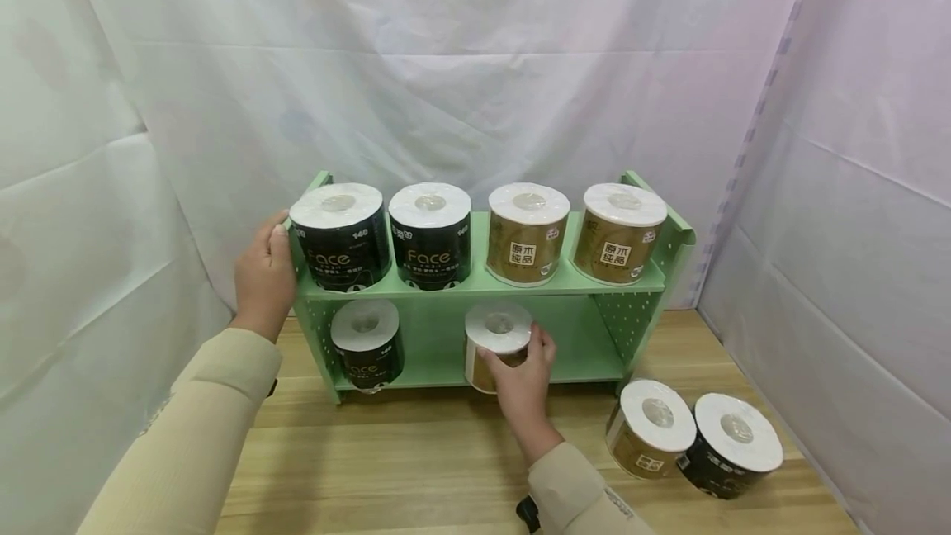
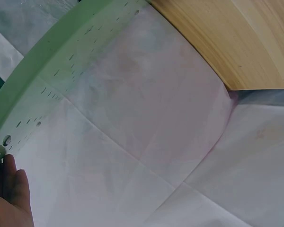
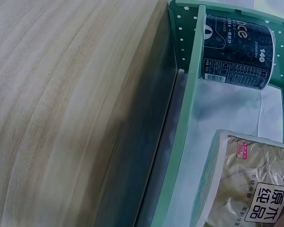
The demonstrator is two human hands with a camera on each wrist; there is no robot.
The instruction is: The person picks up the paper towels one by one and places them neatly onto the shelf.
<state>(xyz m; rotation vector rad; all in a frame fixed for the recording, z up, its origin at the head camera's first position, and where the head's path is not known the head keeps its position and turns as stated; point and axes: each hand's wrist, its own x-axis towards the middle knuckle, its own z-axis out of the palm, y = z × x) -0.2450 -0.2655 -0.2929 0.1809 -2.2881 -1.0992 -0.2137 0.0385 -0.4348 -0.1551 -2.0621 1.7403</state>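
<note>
My left hand holds the upper left side of a green two-tier rack, with its fingers at the panel's edge in the left wrist view. On the lower shelf, my right hand grips a brown-wrapped toilet paper roll between thumb and fingers; the roll stands upright. That roll fills the lower right of the right wrist view, where the hand barely shows. To its left on the same shelf stands a black-wrapped roll, with a gap between them.
Along the upper shelf stand two black rolls on the left and two brown rolls on the right. On the wooden table, at the right front, a brown roll and a black roll stand together. White cloth hangs around.
</note>
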